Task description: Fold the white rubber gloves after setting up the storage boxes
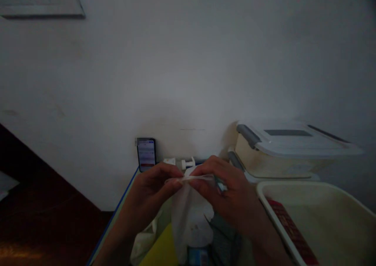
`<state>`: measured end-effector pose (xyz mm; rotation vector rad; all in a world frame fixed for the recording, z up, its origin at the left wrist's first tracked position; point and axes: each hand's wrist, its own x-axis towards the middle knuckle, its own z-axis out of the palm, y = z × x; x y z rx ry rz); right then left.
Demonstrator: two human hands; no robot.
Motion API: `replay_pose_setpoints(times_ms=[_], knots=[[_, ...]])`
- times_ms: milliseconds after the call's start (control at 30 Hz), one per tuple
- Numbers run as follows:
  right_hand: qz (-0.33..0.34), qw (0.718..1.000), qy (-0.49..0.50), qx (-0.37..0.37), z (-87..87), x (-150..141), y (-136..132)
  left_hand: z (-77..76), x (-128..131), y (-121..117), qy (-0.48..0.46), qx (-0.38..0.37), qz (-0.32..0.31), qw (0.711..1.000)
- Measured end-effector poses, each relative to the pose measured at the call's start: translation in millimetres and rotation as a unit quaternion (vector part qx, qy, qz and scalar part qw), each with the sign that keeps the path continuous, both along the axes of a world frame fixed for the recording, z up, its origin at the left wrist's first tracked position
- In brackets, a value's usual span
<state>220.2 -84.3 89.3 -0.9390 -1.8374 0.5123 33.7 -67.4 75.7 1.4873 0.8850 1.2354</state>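
My left hand (152,193) and my right hand (225,187) meet in front of me, thumbs and forefingers pinching the gathered top of a thin whitish plastic bag (183,215). The bag hangs down below the fingers, and its lower end runs out of view. Behind or inside it, a white rounded thing shows; I cannot tell which. A blue item (198,255) lies at the bottom edge, partly covered. Beside the bag are a yellow thing (161,250) on the left and a dark grey cloth (223,238) on the right.
A lit phone (146,154) leans on the wall at the table's back corner. Near it stands a white pump top (188,163). At right are lidded storage boxes (273,160) and a cream tub (326,186) holding a red packet (290,230). The blue table edge (114,211) runs along the left.
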Motion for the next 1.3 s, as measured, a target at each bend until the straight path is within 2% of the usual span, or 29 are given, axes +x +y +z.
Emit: replay_pose_setpoints(times_ms=[167, 267, 433, 600, 767, 967, 1100, 1300], knots=[[-0.021, 0.999, -0.036, 0.024, 5.7, 10, -24, 11.4, 1, -13, 0.034, 0.062, -0.012, 0.997], [-0.033, 0.997, -0.054, 0.033, 7.1, 13, -34, 17.1, 3, -17, 0.102, 0.113, -0.016, 0.988], [-0.039, 0.992, -0.099, 0.068, 7.9, 19, -41, 16.3, 8, -24, 0.215, 0.231, 0.022, 0.949], [-0.063, 0.982, -0.135, 0.115, 9.3, 23, -44, 16.6, 14, -31, 0.249, 0.317, 0.036, 0.914], [-0.084, 0.981, -0.144, 0.104, 10.3, 21, -43, 18.5, 18, -32, 0.267, 0.335, 0.052, 0.902], [-0.059, 0.984, -0.143, 0.09, 8.7, 22, -37, 16.1, 20, -28, 0.267, 0.343, 0.048, 0.899], [-0.053, 0.984, -0.144, 0.095, 11.6, 27, -36, 17.3, 13, -27, 0.281, 0.328, 0.038, 0.901], [-0.073, 0.985, -0.138, 0.08, 13.6, 35, -39, 18.3, -3, -25, 0.275, 0.319, 0.075, 0.904]])
